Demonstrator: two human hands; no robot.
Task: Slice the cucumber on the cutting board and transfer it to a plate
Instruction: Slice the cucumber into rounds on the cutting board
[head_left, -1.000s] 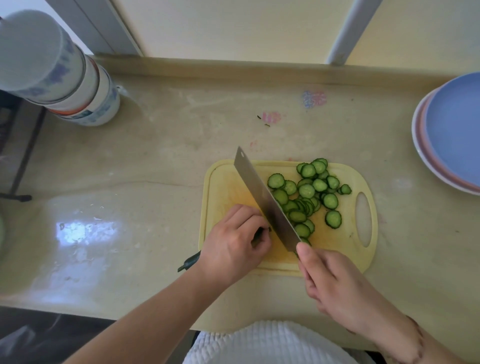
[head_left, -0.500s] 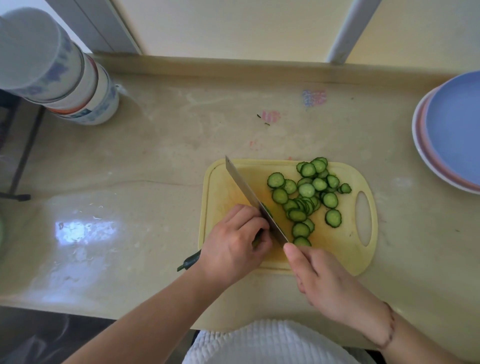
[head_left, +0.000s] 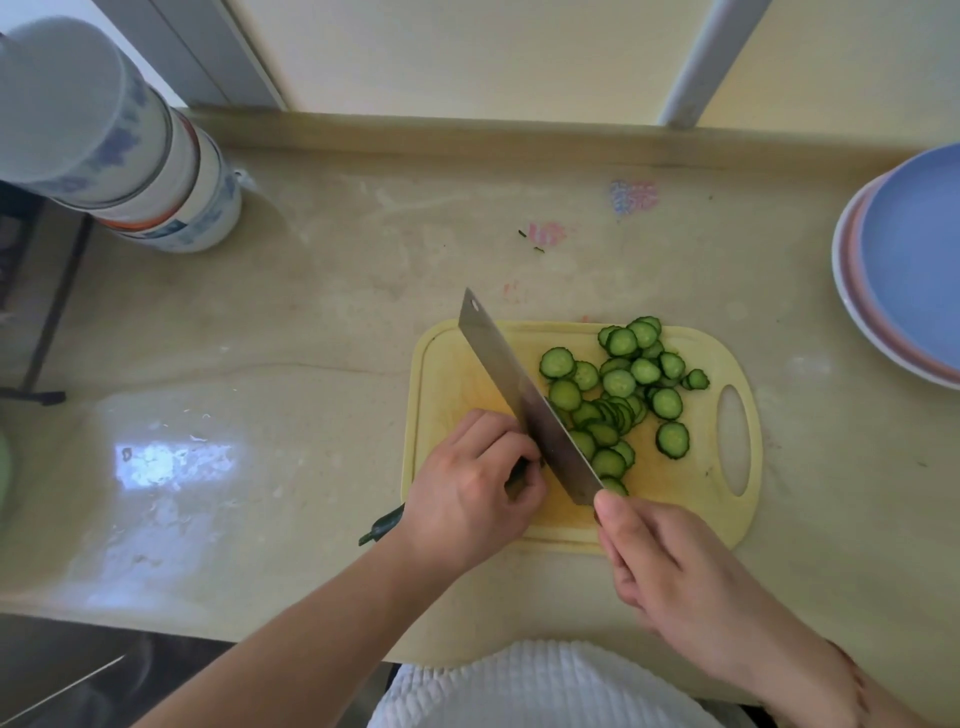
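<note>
Head view: left hand (head_left: 470, 488) curls over the last of the cucumber (head_left: 382, 526), its dark stem end poking off the yellow cutting board (head_left: 691, 525). Right hand (head_left: 670, 566) grips the cleaver (head_left: 524, 397) at the handle, blade just beside the left knuckles. Slices (head_left: 618, 395) pile right of the blade; wet and thin, they look slippery and light, probably best scooped on the blade. Stacked plates (head_left: 914, 260) wait far right, stacked bowls (head_left: 130, 156) far left, well apart.

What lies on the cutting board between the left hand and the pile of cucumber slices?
In the head view, the cleaver blade stands between the left hand and the cucumber slices on the cutting board.
</note>
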